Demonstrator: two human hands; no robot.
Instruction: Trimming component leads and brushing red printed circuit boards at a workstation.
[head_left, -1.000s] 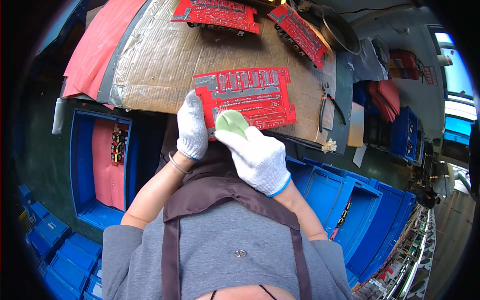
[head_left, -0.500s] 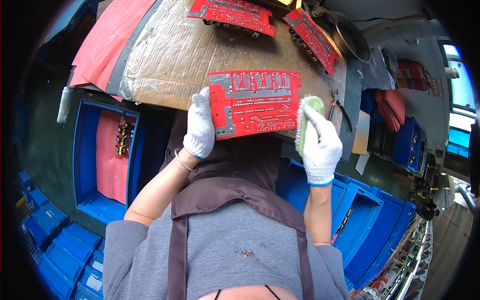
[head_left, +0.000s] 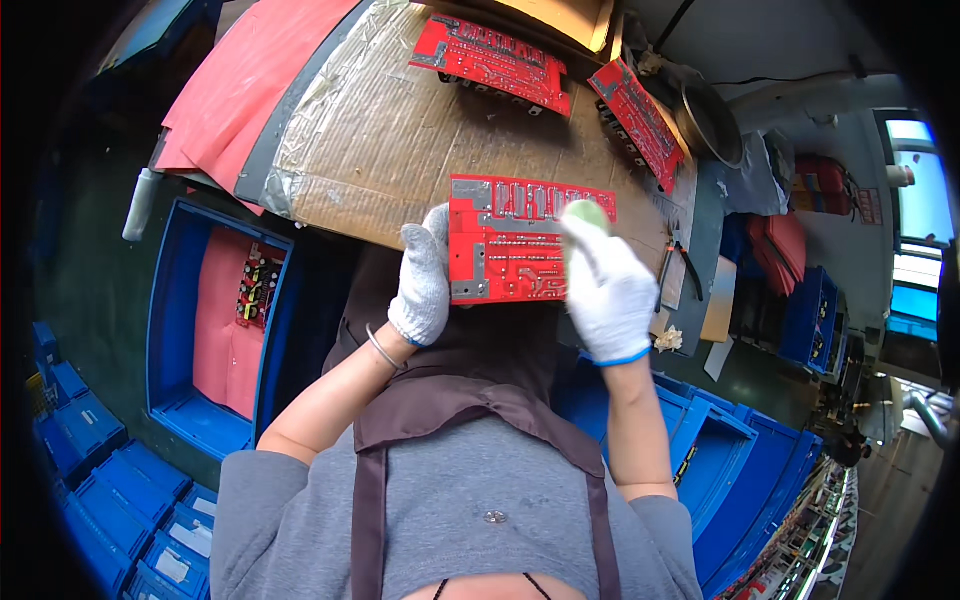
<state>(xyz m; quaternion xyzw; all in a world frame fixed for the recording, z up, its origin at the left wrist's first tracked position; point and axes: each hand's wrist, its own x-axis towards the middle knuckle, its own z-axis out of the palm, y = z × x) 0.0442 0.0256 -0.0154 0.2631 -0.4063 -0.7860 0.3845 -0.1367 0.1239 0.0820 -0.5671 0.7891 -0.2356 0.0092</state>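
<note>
A red circuit board with silvery solder tracks faces up at the table's near edge. My left hand, in a white knitted glove, grips its left edge, the fingers partly hidden behind the board. My right hand, gloved the same way, is closed on a green-backed brush. The brush lies over the board's right part and covers some of it; whether its bristles touch the board is hidden. Two more red boards, one at the back and one at the back right, rest with components underneath.
Cardboard covers the table. Pliers lie at its right edge, near a round metal pan. A blue bin with pink sheeting and a board stands at left. More blue bins stand at lower right.
The brush has moved left from beside the board onto its right part. In the picture, the held board sits slightly lower and further right, and the table has shifted likewise.
</note>
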